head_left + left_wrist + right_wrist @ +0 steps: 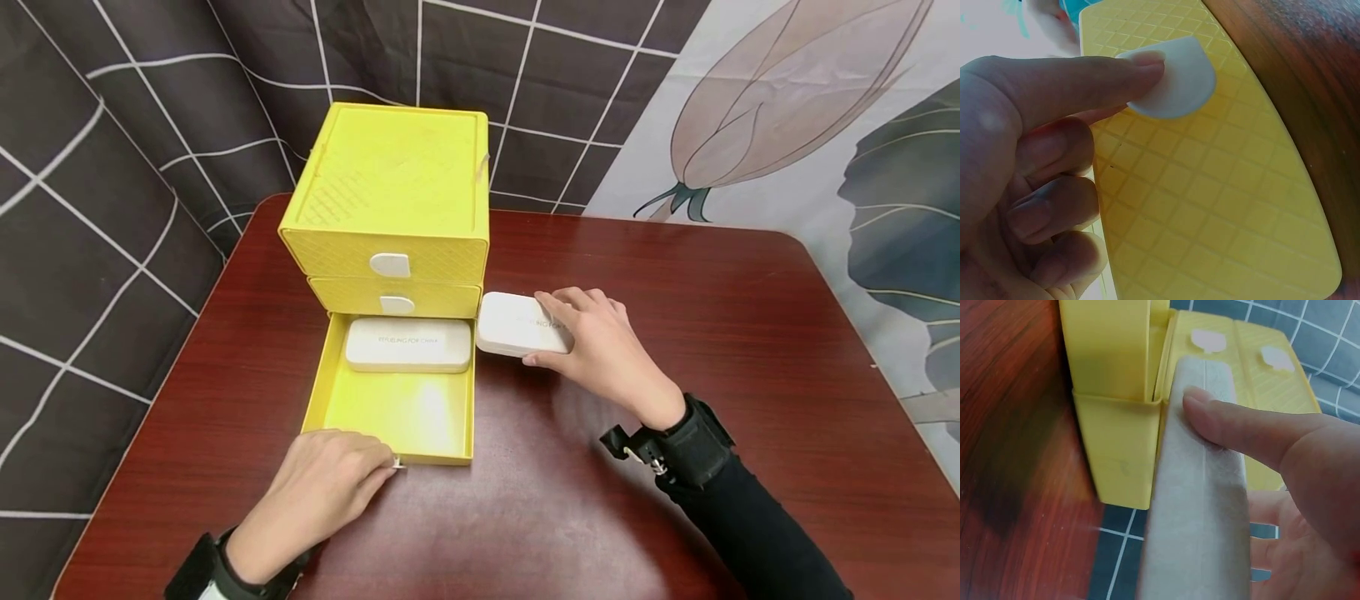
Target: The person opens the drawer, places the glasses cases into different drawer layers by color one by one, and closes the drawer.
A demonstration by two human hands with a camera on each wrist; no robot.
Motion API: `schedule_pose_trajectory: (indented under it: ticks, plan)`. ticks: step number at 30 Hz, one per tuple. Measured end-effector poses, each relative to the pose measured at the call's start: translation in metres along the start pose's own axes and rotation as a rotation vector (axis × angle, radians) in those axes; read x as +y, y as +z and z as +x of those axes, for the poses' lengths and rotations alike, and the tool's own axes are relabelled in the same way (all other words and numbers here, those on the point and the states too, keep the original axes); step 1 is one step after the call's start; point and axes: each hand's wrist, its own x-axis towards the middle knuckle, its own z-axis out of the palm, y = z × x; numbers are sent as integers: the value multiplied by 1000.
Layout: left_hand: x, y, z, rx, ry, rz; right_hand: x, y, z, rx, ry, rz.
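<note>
My right hand (pixel 600 342) grips a white glasses case (pixel 517 323) with lettering on its lid, just right of the open bottom drawer (pixel 405 417). In the right wrist view, the thumb presses the seamed side of that case (pixel 1197 506), and the other fingers are partly hidden behind it. A second white glasses case (pixel 408 345) lies inside the drawer, towards its back. My left hand (pixel 326 475) is at the drawer's front left, pinching its white pull tab (pixel 1182 78). Thumb on the tab, its other fingers curl beside the patterned yellow drawer front (pixel 1210 187).
Above the pulled-out drawer, the yellow drawer box (pixel 397 175) has two closed drawers with white tabs. It stands at the back left of a reddish-brown table (pixel 675 275). Dark checked cloth (pixel 480 50) hangs behind and to the left; a flower-printed cloth (pixel 780 108) hangs at the right.
</note>
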Motion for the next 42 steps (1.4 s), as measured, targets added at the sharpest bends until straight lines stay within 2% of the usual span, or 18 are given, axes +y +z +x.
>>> schedule_pose_trajectory:
  ticks: [15,42]
  plan:
    - [0,0,0,1,7,3,-25,-4,-8,35,-39,12]
    - [0,0,0,-4,7,4,-78,15,9,45,-212,-27]
